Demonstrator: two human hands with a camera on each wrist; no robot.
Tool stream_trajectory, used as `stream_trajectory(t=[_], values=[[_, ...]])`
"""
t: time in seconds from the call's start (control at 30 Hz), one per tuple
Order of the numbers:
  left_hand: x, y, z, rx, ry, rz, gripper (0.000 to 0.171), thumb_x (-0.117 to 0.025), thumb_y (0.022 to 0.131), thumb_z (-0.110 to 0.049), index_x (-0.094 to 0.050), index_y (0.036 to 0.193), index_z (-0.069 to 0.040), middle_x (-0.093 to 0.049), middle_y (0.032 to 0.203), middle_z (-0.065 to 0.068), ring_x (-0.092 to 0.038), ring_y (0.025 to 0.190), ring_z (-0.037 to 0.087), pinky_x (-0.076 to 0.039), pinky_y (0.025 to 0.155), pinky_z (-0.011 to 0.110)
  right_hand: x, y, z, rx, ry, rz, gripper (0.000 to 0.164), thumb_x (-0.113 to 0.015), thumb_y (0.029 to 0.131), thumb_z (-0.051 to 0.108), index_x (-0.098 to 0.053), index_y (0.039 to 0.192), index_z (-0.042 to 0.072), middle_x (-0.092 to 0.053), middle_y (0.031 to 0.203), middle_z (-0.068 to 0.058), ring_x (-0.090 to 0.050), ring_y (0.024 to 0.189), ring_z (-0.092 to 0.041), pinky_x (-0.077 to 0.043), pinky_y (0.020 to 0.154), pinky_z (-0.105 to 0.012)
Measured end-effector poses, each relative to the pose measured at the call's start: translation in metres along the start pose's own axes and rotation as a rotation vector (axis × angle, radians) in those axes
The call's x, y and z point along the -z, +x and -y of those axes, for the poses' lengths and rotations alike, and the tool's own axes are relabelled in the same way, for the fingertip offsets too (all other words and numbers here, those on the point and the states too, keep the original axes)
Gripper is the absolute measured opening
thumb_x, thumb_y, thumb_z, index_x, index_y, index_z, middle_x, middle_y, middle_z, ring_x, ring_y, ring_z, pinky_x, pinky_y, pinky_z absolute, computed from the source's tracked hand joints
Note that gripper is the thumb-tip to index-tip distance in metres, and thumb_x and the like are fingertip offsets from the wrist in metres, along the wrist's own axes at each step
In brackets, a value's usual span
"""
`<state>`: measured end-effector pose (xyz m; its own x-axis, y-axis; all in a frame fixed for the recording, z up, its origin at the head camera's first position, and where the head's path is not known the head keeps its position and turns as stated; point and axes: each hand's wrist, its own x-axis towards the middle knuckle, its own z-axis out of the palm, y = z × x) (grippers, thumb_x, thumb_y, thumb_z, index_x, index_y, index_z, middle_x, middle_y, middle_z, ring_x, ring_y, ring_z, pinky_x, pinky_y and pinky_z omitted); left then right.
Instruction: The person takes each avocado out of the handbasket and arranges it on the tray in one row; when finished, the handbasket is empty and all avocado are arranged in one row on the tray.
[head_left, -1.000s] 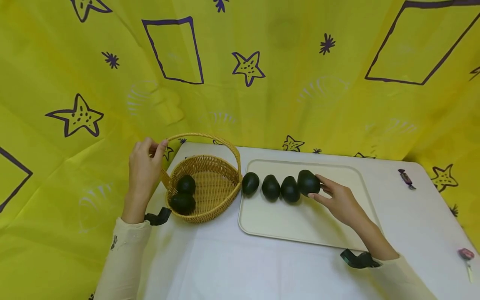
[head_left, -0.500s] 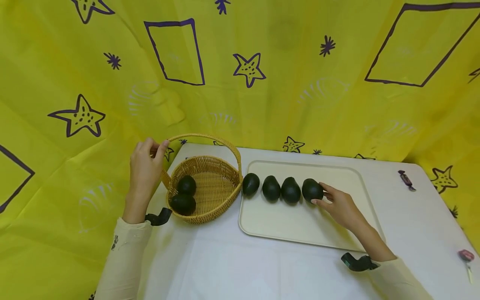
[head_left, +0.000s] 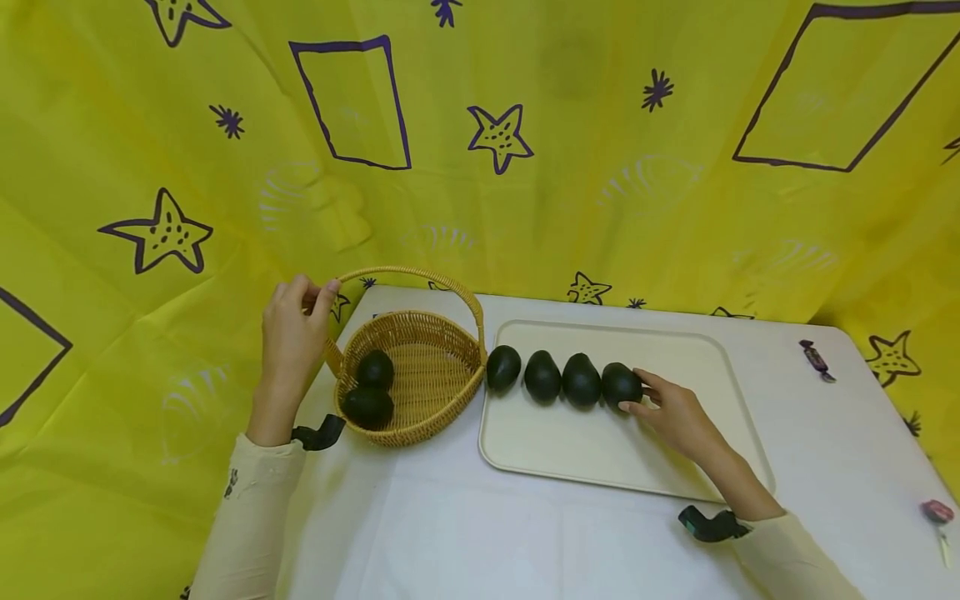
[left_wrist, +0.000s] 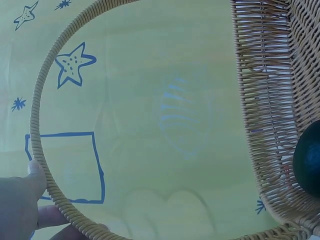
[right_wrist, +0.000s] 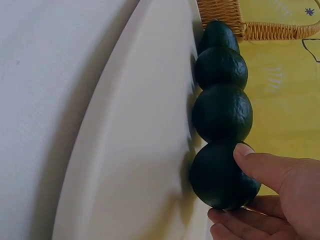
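Observation:
My left hand (head_left: 291, 340) holds the arched handle (head_left: 408, 270) of a wicker basket (head_left: 429, 379), thumb and fingers round it in the left wrist view. Two dark green avocados (head_left: 369, 407) lie at the basket's left side. On the cream tray (head_left: 562, 450), several avocados (head_left: 581, 381) stand in a row starting by the basket's right rim. With thumb and fingers, my right hand (head_left: 678, 421) grips the rightmost avocado (head_left: 621, 385), which sits close against its neighbour. The right wrist view shows the thumb on one side of this avocado (right_wrist: 220, 175) and the fingers on the other.
A wrapped candy (head_left: 816, 360) lies right of the tray, and a lollipop (head_left: 937, 515) is near the table's right edge. Yellow patterned cloth (head_left: 525, 225) hangs behind the white table (head_left: 450, 533).
The right hand has lowered its avocado from above the tray to the right end of the row, still gripping it. The left hand stays on the handle.

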<state>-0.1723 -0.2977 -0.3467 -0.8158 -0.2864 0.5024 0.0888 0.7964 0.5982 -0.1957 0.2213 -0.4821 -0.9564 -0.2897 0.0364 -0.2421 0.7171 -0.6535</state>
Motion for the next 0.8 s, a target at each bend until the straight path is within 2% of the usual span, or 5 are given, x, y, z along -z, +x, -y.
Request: stream_trajectory(t=[0.13, 0.3, 0.53, 0.8], values=[[-0.0004, 0.0000, 0.0006, -0.001, 0.001, -0.003, 0.050, -0.056, 0.108, -0.047, -0.063, 0.099, 0.001, -0.059, 0.099, 0.020, -0.057, 0.098, 0.037, -0.043, 0.086, 0.046, -0.0005, 0.0002, -0.0003, -0.004, -0.001, 0.000, 0.074, -0.076, 0.100, 0.031, -0.044, 0.154, -0.008, -0.059, 0.139, -0.038, -0.061, 0.124, -0.057, -0.052, 0.101, -0.062], [-0.0009, 0.0002, 0.0012, 0.000, -0.003, -0.008, 0.050, -0.057, 0.108, -0.047, -0.063, 0.099, 0.001, -0.059, 0.099, 0.021, -0.058, 0.099, 0.038, -0.044, 0.087, 0.047, -0.0003, 0.0013, -0.0016, -0.015, -0.008, 0.013, 0.077, -0.076, 0.100, 0.034, -0.042, 0.156, -0.007, -0.052, 0.149, -0.036, -0.060, 0.126, -0.057, -0.051, 0.101, -0.063], [0.0003, -0.0008, 0.0014, -0.004, -0.011, -0.010, 0.050, -0.057, 0.108, -0.046, -0.063, 0.100, 0.002, -0.059, 0.099, 0.021, -0.059, 0.101, 0.039, -0.046, 0.090, 0.051, -0.0014, 0.0007, -0.0010, 0.002, -0.035, 0.006, 0.081, -0.077, 0.099, 0.033, -0.040, 0.156, -0.010, -0.059, 0.139, -0.038, -0.060, 0.123, -0.059, -0.051, 0.099, -0.065], [0.0003, 0.0000, 0.0020, -0.008, -0.010, -0.007, 0.050, -0.057, 0.108, -0.047, -0.063, 0.099, 0.002, -0.059, 0.099, 0.021, -0.058, 0.100, 0.038, -0.044, 0.088, 0.048, -0.0012, -0.0001, 0.0015, 0.007, -0.059, 0.011, 0.084, -0.078, 0.098, 0.033, -0.037, 0.156, -0.012, -0.052, 0.145, -0.041, -0.058, 0.125, -0.059, -0.050, 0.100, -0.066]])
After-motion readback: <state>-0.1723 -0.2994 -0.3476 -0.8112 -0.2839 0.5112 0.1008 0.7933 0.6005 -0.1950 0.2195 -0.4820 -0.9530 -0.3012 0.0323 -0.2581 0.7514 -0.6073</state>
